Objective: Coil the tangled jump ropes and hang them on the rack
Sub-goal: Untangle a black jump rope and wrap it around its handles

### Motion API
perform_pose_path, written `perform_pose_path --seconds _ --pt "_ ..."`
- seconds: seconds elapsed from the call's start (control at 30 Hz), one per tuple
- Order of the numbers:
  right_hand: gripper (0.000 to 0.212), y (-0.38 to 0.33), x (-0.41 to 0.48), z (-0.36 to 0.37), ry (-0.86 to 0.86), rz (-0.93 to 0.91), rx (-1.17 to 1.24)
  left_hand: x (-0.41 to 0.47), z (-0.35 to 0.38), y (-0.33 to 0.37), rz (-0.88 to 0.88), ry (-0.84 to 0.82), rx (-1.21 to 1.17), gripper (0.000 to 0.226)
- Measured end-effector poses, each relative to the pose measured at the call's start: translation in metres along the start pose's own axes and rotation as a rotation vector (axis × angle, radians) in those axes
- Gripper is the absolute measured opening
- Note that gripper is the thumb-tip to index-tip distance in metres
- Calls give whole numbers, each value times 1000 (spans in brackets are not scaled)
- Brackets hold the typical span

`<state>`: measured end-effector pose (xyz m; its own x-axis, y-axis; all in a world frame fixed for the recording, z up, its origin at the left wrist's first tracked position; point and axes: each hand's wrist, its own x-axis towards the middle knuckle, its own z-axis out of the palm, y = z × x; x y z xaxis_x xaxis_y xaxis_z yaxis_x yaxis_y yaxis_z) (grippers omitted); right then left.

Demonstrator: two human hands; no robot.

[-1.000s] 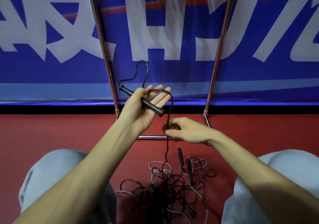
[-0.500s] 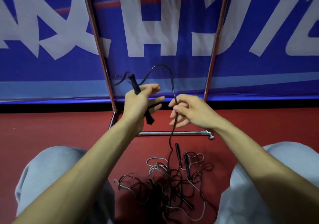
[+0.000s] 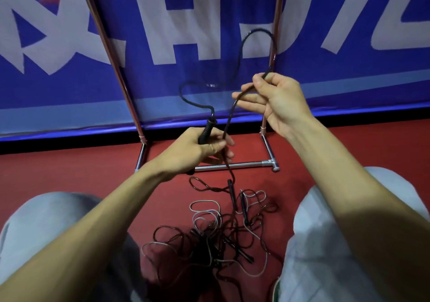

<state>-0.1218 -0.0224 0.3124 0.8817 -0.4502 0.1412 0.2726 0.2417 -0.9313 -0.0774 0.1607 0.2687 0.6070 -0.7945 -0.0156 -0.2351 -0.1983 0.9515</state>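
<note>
The left hand [image 3: 200, 148] grips the ribbed black rope handle [image 3: 207, 131] at centre frame; up and right, the right hand [image 3: 277, 101] pinches the thin black cord [image 3: 239, 55] looping between them.

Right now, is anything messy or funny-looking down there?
Yes. The pile of jump ropes on the red floor is all tangled: black and grey loops cross every way, and handles are stuck inside.

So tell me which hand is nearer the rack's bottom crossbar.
Left. The left hand sits just above the crossbar, gripping a handle; the right hand is higher up, pinching the black rope.
</note>
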Motion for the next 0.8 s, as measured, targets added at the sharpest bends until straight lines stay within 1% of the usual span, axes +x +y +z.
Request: perform_pose_path --seconds 0.13,0.2,0.27,0.37,0.43,0.5,0.6,0.7,0.77,0.8 --pt "15 4 2 -2 68 41 57 0 6 4 -5 95 -166 14" --pt "15 6 1 -1 50 59 -26 0 10 6 -9 172 -283 16" --pt "14 11 -1 2 9 86 -180 1 11 7 -16 259 -408 17" --pt "11 21 -5 9 -92 165 -417 2 7 10 -13 360 -614 16" --pt "17 27 -8 11 -200 239 -544 2 2 12 -18 432 -749 14" --pt "22 32 -11 15 -319 313 -610 3 -7 13 -28 496 -925 12" --pt "29 38 -16 22 -494 393 -611 3 -24 14 -16 537 -1179 9" --pt "18 43 -22 29 -603 345 -585 0 -37 16 3 553 -1333 9" --pt "14 41 -23 31 -601 284 -557 -1 -41 16 22 555 -1312 11" --pt "13 37 -22 31 -590 257 -536 -1 -44 15 32 559 -1241 13"
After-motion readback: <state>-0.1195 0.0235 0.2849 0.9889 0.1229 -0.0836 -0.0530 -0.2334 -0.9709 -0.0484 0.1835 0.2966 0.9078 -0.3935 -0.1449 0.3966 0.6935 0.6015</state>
